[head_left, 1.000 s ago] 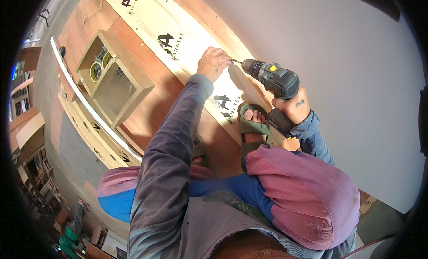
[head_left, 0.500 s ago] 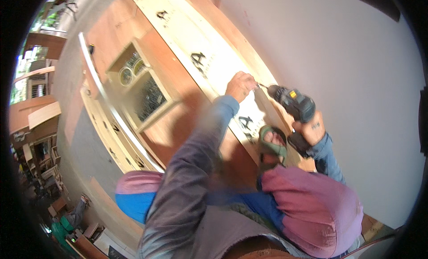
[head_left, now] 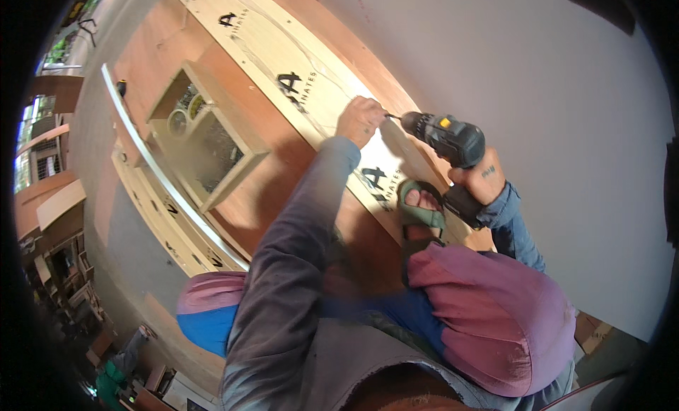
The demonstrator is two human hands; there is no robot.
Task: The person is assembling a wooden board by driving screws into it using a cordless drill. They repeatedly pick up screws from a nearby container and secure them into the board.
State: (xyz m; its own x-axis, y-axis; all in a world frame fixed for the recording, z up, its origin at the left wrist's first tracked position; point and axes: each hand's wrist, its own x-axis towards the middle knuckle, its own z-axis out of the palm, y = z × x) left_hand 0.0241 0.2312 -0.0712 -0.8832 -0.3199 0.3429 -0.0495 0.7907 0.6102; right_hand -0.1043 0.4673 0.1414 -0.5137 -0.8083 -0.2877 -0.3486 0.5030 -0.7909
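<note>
My right hand (head_left: 488, 176) grips a dark cordless drill (head_left: 453, 139) by its handle, its bit pointing left. The bit's tip is close to the fingertips of my left hand (head_left: 361, 120), which are pinched together at a pale board (head_left: 262, 47) with black printing. Whatever the left fingers hold is too small to make out. A sandalled foot (head_left: 423, 209) rests on the board just below the drill.
Left of the board stands an open wooden tray (head_left: 244, 160) with compartments holding tape rolls and small hardware. A long pale metal strip (head_left: 159, 146) lies beyond it. A large pale panel (head_left: 566, 128) rises on the right. A person (head_left: 113, 376) is at the far lower left.
The view has shifted a little, so the board, tray and hands appear farther left. The drill stays in my right hand, its bit still by my pinched left fingers.
</note>
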